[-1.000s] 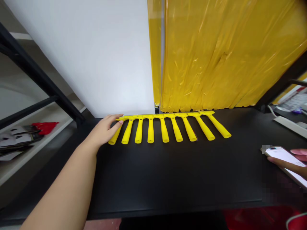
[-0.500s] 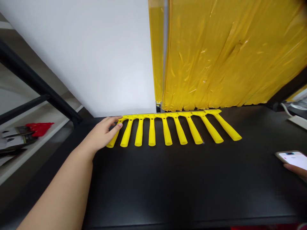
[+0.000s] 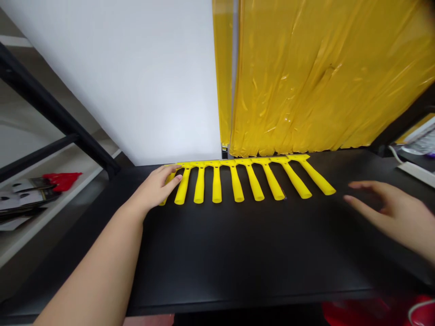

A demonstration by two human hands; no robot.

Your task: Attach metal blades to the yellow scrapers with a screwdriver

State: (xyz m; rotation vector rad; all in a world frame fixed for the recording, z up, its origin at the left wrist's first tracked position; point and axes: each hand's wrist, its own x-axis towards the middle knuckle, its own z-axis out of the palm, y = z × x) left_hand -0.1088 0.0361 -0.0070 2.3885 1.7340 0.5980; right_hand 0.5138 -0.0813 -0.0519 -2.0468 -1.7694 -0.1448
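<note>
A row of several yellow T-shaped plastic handles lies on the black tabletop, crossbars at the back and hollow grip ends toward me. My left hand rests over the leftmost handle, covering most of it. Its thumb is apart from the fingers, and whether they press on the handle is hard to tell. To the right of the row, my right hand hovers over the table with thumb and fingers spread. Nothing is in it, and it does not touch the rightmost handle.
Behind the row stand a white panel and a stack wrapped in yellow film. A black metal frame rises at left, beside a shelf with a red item and dark packets. A white strip with a cable lies at right.
My right hand has come in from the right with fingers spread; the phone it held at the right edge is out of view. My left hand stays at the leftmost handle. The view has shifted slightly.
</note>
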